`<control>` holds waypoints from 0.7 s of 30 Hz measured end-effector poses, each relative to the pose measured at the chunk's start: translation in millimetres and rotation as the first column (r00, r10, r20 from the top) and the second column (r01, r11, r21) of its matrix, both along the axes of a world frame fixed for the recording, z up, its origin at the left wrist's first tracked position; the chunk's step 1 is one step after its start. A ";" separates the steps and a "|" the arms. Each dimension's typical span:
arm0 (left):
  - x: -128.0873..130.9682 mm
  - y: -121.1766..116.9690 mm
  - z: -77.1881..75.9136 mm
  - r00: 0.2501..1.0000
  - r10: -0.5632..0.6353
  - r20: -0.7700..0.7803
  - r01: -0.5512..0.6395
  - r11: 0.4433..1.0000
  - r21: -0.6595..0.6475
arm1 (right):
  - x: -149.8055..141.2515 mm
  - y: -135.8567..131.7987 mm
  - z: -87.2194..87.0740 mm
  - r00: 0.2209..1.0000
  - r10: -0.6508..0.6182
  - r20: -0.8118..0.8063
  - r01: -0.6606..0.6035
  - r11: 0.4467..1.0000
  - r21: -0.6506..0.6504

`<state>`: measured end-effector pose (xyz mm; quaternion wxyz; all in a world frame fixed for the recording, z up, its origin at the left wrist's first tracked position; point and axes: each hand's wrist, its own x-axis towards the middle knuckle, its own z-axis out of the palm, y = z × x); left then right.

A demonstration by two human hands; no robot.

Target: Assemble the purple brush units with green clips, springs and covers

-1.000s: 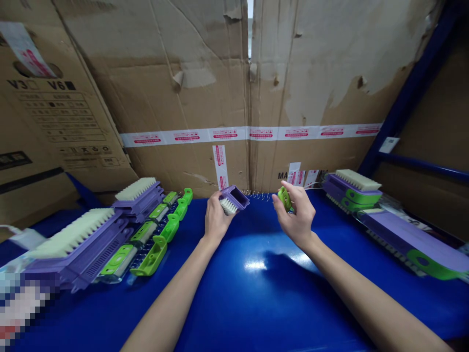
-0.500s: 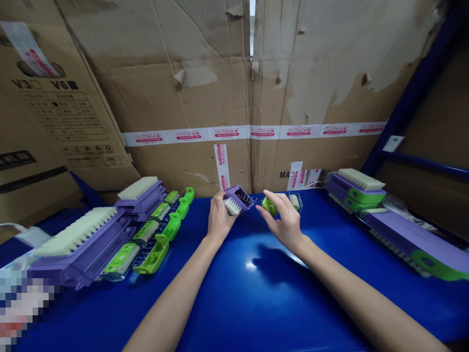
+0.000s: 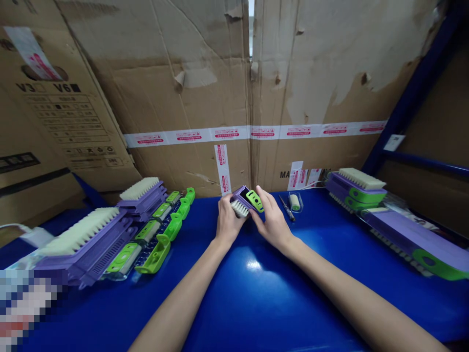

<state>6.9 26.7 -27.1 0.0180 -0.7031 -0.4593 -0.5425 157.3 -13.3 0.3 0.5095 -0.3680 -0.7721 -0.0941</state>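
My left hand is wrapped round a purple brush body, whose white bristles face down toward me. The body's right end is an open, dark hollow. Against that end sits a green end cap with oval and round holes, pinched in my right hand. Whether the cap is seated in the body or only beside it, I cannot tell. Just right of my right hand, a slim screwdriver-like tool lies on the blue table.
A small clear tray with a cream and green part is behind the tool. Purple brush bodies, green-topped inserts and green caps line the left. Capped brushes lie at right. Cardboard walls the back.
My right hand has moved left, bringing the green cap to the open end of the purple body. The slim tool has come into sight. My left hand has shifted slightly right.
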 end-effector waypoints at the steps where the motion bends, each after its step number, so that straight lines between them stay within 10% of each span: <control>1: 0.1 -0.4 0.2 1.000 -0.006 0.011 0.006 1.000 -0.001 | 0.6 1.5 -1.4 1.000 -0.005 -0.013 0.005 1.000 0.003; 21: -16.8 -11.9 18.8 0.940 -0.254 -0.229 0.255 0.967 -0.025 | 30.4 12.1 0.3 0.964 0.127 0.232 -0.150 0.985 0.087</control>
